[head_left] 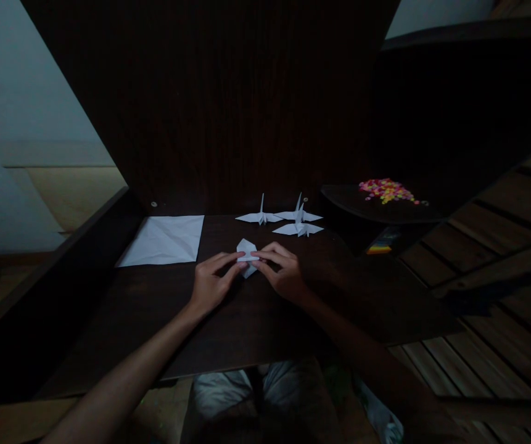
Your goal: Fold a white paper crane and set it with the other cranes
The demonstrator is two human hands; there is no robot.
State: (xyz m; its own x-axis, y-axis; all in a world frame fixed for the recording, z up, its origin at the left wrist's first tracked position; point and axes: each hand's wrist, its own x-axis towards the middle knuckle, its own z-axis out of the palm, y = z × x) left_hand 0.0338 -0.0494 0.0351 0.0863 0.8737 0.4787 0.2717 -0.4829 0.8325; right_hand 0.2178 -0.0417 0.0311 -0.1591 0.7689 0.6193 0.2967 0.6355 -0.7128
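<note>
The fold [247, 257] — a small, partly folded piece of white paper — lies near the middle of the dark desk [246, 320], pinned between the two hands. It looks feather-light and thin, stiff only along its creases; I judge it would spring open if let go, crumple under a hard squeeze, and skid on the smooth wood if pushed from one side alone. The safest hold seems to be at the layered edges and points, with fingertips rather than the whole hand, and with one hand bracing while the other works.

The left hand [210, 282] rests on the desk with its fingers drawn together, the tips pressed on the fold's left side. The right hand [284, 271] comes in from the other side, fingers curled and pinched on the fold's right edge; the fingertips of both hands nearly meet over the paper. How much of the fold is lifted off the desk I cannot tell in this dim light.

Just left of the hands, a flat sheet [164, 240] of white paper lies on the desk, with crease lines showing. Behind the fold, near the back panel, stand three finished cranes [293, 221] — close together, wings spread, necks up. Well apart to the right, on a dark raised surface, sits a heap of small bright bits [386, 190], pink, yellow and orange.
</note>
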